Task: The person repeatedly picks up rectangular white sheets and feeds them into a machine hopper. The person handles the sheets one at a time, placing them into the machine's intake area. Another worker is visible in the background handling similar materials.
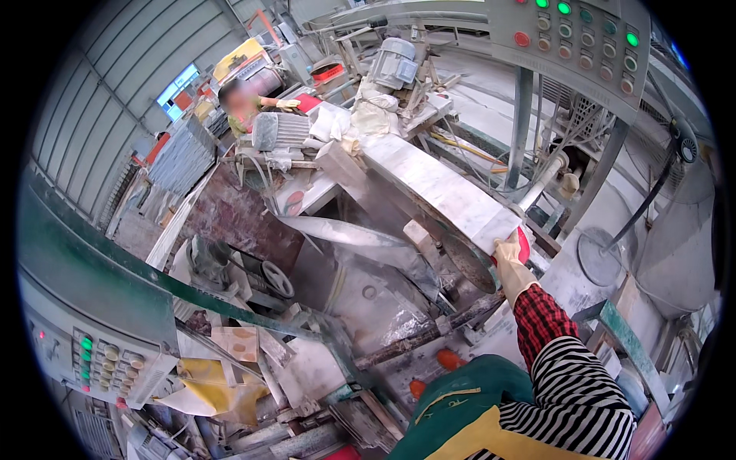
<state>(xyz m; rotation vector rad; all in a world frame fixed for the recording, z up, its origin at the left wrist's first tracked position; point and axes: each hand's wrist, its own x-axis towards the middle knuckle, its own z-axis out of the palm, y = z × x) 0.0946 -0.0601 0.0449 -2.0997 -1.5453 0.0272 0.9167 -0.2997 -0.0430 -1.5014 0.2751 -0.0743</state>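
My right hand (514, 266), in a cream glove, reaches forward and is closed at the near end of a long white stone slab (445, 184). Its fingers meet the slab's edge, and some of them are hidden. A bright red piece (524, 244) shows just beyond the glove; I cannot make out what it is. The slab slopes away toward the far left. Beneath its near end is a dark, rounded metal edge (479, 270). A red checked cuff and a striped sleeve (575, 383) cover my right arm. My left hand does not show.
A person (244, 111) with a gloved hand stands at the far left, beside a grey motor (282, 130). Control panels (571, 46) with lit green buttons stand at upper right and lower left. A handwheel (277, 279), a green rail (230, 303) and stacked slabs (182, 157) lie leftward.
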